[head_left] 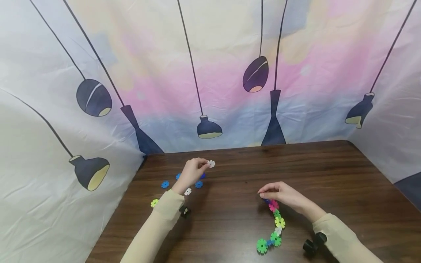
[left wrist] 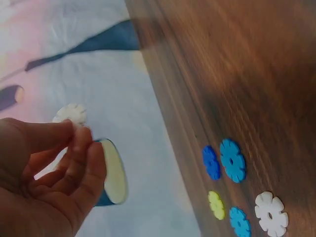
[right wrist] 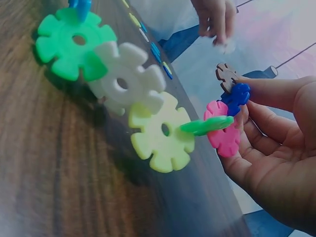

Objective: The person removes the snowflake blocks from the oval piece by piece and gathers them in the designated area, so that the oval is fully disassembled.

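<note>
My left hand (head_left: 190,172) is raised over the far left of the table, pinching a white notched flower-shaped disc (head_left: 211,164) between thumb and fingertips. Toward the right, my right hand (head_left: 286,195) pinches the upper end of a chain of interlocking flower discs. In the right wrist view, a brownish disc (right wrist: 226,74) and a blue disc (right wrist: 239,94) are by the thumb and fingertips. A pink disc (right wrist: 224,143), a green disc (right wrist: 202,126), a yellow disc (right wrist: 153,138) and a white disc (right wrist: 136,64) follow. The chain curves down to a green disc (head_left: 262,246).
Loose discs lie around the left forearm: a blue disc (head_left: 165,185), another blue disc (head_left: 198,185), a white disc (head_left: 188,191) and a yellow disc (head_left: 154,203) among them. The brown wooden table (head_left: 230,226) meets a lamp-printed cloth (head_left: 227,109) behind it.
</note>
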A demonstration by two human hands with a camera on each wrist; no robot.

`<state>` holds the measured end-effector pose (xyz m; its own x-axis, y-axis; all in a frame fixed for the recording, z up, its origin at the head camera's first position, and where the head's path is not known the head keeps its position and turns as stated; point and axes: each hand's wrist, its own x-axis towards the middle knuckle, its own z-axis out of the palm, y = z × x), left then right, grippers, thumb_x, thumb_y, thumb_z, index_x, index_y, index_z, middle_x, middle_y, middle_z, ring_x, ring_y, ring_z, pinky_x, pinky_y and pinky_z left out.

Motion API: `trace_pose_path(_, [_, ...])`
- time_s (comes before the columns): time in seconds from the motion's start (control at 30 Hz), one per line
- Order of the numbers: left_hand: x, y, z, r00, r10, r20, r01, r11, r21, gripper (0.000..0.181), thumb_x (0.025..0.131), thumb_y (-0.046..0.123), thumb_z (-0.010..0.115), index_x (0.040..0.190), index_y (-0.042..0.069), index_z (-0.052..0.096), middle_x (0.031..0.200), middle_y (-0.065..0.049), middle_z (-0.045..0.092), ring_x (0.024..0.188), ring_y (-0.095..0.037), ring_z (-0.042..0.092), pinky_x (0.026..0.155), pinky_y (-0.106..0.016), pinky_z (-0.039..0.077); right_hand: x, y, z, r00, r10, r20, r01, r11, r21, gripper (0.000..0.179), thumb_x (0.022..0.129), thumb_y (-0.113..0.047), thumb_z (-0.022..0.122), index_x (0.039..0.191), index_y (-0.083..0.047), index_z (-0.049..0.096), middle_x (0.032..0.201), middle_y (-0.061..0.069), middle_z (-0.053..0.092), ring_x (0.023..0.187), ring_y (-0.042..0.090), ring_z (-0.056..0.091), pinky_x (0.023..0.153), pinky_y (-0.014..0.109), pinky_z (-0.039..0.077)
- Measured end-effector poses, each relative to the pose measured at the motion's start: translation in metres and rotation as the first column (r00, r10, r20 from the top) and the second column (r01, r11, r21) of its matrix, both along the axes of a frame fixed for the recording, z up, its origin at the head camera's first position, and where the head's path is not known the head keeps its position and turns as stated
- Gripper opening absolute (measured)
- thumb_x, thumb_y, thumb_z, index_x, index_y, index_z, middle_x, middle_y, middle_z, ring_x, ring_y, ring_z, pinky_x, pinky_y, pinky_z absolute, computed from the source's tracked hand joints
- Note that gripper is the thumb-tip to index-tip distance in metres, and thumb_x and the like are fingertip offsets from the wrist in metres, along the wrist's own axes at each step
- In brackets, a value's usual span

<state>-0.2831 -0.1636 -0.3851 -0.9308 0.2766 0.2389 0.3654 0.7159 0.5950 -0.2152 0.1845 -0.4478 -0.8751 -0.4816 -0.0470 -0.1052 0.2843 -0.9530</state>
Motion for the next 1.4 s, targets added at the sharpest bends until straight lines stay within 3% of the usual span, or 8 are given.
trace_pose_path(0.1, [-0.018,-0.001,-0.007,0.998,0.020,0.060,-0.020,1.000,-0.003,0.023,0.101,0.014,0.063,0.117,0.001,0.073,0.109,-0.011,0.073,0.096,-0.027,0.069,0.080,-0.041,0.056,-0.001,0.001,0.001,1.000,0.002,-0.007,-0.002,1.000,0.009,0.032,0.098,-0.026,0.067,0.116,0.000,0.071,0.103,0.010,0.068,0.083,0.020,0.057,0.081,0.037,0.046])
trace_pose_path(0.2, [-0.033,-0.001,-0.014,0.996,0.048,0.077,-0.049,0.999,0.003,0.021,0.100,0.012,0.064,0.113,-0.001,0.074,0.103,-0.012,0.074,0.094,-0.029,0.070,0.078,-0.040,0.056,-0.003,0.001,0.001,1.000,0.008,-0.009,-0.007,1.000,0.015,0.033,0.098,-0.027,0.067,0.117,0.000,0.071,0.096,0.008,0.067,0.077,0.018,0.057,0.080,0.036,0.046])
trace_pose_path(0.43, [-0.056,0.000,-0.036,0.994,0.087,0.064,-0.080,0.991,-0.109,0.017,0.097,0.006,0.066,0.108,-0.004,0.074,0.102,-0.017,0.073,0.085,-0.026,0.070,0.074,-0.039,0.057,0.001,-0.001,-0.003,1.000,0.024,-0.010,-0.024,1.000,0.010,0.032,0.099,-0.025,0.067,0.115,0.002,0.070,0.088,0.007,0.065,0.067,0.016,0.055,0.077,0.037,0.048])
trace_pose_path(0.73, [-0.069,0.003,-0.044,0.982,0.146,0.123,-0.118,0.971,-0.210,0.017,0.095,0.000,0.059,0.096,-0.003,0.076,0.084,-0.014,0.071,0.054,-0.017,0.047,0.056,-0.030,0.042,0.002,-0.002,-0.007,0.999,0.034,0.009,-0.034,0.999,0.027,0.032,0.099,-0.029,0.066,0.113,-0.001,0.071,0.077,0.002,0.061,0.060,0.014,0.052,0.070,0.037,0.050])
trace_pose_path(0.97, [-0.077,0.003,-0.045,0.967,0.221,0.128,-0.180,0.946,-0.269,0.016,0.093,0.001,0.061,0.094,-0.003,0.076,0.088,-0.014,0.072,0.065,-0.021,0.059,0.065,-0.035,0.053,0.000,-0.004,-0.004,1.000,0.028,-0.007,-0.028,0.999,0.033,0.032,0.098,-0.029,0.067,0.113,0.000,0.071,0.080,0.003,0.062,0.063,0.014,0.053,0.072,0.036,0.048])
trace_pose_path(1.1, [-0.082,0.004,-0.045,0.965,0.233,0.124,-0.192,0.942,-0.275,0.015,0.093,0.002,0.062,0.094,-0.002,0.076,0.090,-0.014,0.072,0.070,-0.022,0.063,0.071,-0.038,0.056,-0.001,-0.003,-0.002,1.000,0.029,-0.012,-0.029,0.999,0.028,0.032,0.098,-0.027,0.066,0.113,0.001,0.070,0.084,0.004,0.063,0.065,0.015,0.054,0.071,0.035,0.048])
trace_pose_path(1.3, [-0.084,0.008,-0.044,0.972,0.224,0.077,-0.184,0.920,-0.347,0.013,0.092,0.001,0.064,0.081,-0.003,0.069,0.069,-0.008,0.058,0.057,-0.017,0.045,0.056,-0.033,0.045,-0.001,-0.003,-0.003,1.000,0.018,-0.015,-0.017,1.000,0.024,0.032,0.098,-0.028,0.067,0.113,0.000,0.071,0.087,0.004,0.065,0.068,0.015,0.055,0.073,0.035,0.048])
trace_pose_path(1.4, [-0.082,0.011,-0.045,0.975,0.214,0.067,-0.170,0.901,-0.398,0.010,0.092,0.001,0.065,0.084,-0.004,0.067,0.067,-0.008,0.055,0.055,-0.018,0.046,0.053,-0.034,0.042,-0.001,-0.003,-0.004,1.000,0.010,-0.005,-0.010,1.000,0.024,0.032,0.098,-0.029,0.067,0.113,0.000,0.071,0.086,0.004,0.065,0.068,0.015,0.055,0.073,0.035,0.049])
